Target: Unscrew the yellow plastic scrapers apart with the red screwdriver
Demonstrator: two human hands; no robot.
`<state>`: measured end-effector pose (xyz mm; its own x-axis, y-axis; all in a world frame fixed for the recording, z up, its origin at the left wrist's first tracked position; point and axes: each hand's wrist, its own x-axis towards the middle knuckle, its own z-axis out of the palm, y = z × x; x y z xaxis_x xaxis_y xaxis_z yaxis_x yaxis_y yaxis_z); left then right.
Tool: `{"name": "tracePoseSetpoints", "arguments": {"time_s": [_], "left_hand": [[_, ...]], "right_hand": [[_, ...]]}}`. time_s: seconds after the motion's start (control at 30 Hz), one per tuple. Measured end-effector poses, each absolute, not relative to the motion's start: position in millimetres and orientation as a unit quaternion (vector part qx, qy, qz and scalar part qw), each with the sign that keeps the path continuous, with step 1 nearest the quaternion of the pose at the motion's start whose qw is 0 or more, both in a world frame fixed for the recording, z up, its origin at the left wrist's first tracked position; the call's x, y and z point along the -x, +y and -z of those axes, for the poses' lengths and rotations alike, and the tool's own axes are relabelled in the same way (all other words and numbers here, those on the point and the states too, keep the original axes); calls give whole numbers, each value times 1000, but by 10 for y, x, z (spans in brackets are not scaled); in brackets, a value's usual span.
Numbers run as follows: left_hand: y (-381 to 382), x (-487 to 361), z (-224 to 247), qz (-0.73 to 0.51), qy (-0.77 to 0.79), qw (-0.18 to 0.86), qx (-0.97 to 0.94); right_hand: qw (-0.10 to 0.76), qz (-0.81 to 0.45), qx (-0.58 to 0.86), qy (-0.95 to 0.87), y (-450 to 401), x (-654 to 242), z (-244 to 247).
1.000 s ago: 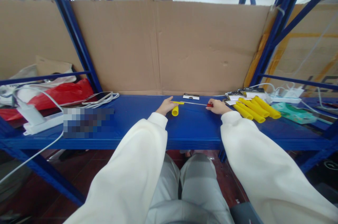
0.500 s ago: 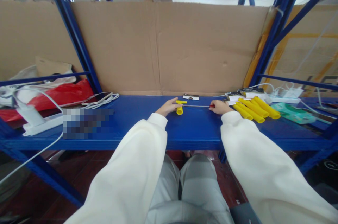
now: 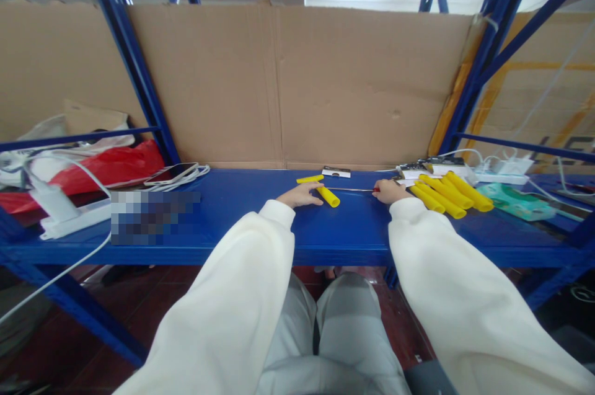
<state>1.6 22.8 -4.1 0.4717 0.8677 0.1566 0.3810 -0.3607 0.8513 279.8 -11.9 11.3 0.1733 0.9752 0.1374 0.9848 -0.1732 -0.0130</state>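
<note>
My right hand [image 3: 389, 191] is closed round the red handle of a screwdriver [image 3: 348, 189], whose thin metal shaft points left. At the shaft's far end lies a yellow tube [image 3: 330, 198], its open end facing me and to the right. My left hand [image 3: 301, 195] grips this tube from its left side. Behind those fingers a yellow bar [image 3: 310, 178] shows; the hand hides whether bar and tube are joined. The screwdriver tip meets or passes behind the tube; which, I cannot tell.
Several yellow tubes [image 3: 444, 192] lie right of my right hand, beside a green packet [image 3: 515, 201]. A small black-and-white card [image 3: 336, 172] rests near the cardboard wall [image 3: 279, 85]. A white power strip [image 3: 77, 218], cables and a red bag [image 3: 111, 165] occupy the left of the blue shelf [image 3: 232, 227].
The yellow tube has turned, its open end swinging right, while the bar behind has shifted left. My left hand has turned with it. My right hand has moved slightly right with the screwdriver.
</note>
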Motion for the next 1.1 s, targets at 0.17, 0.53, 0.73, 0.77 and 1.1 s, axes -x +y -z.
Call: {"name": "tracePoseSetpoints", "arguments": {"time_s": [0.17,0.53,0.73,0.77,1.1], "left_hand": [[288,-20,50,-314,421,322,-787],[161,-62,79,-307,425,287,-802],[91,-115,92,-238,421,263,-835],[94,-120,92,-239,424,257,-835],[153,-64,34,-308,447,256,-800]], "right_hand": [[48,54,771,-633,-134,-2789,-126],[68,43,762,-643,-114,-2812,-110],[69,44,756,-649,-89,-2827,-89],[69,46,755,-650,-84,-2829,-86],[70,39,755,-651,-75,-2836,-79]]}}
